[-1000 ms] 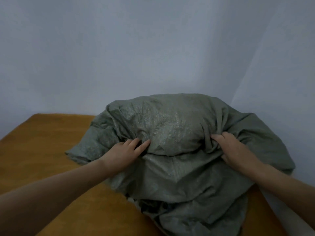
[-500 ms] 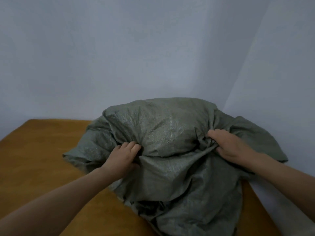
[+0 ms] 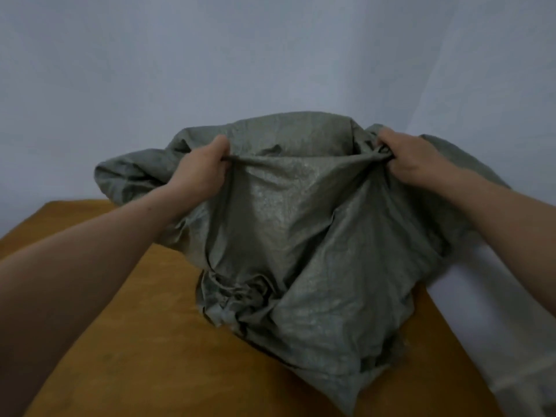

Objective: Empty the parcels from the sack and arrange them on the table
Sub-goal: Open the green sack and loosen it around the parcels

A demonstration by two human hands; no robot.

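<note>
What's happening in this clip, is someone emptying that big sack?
A person grips a grey-green woven sack with both bare hands. The left hand and the right hand each clutch a bunch of fabric and hold it up, with the cloth stretched between them. The sack's lower end rests crumpled on the wooden table. No parcel shows; whatever is inside is hidden by the fabric.

My 2 forearms: bare, stretched forward and raised. My left hand (image 3: 200, 171): fist curled round a gathered fold of the sack (image 3: 301, 236), back of the hand toward me. My right hand (image 3: 412, 159): fingers clenched on another fold, level with the left, well apart.
</note>
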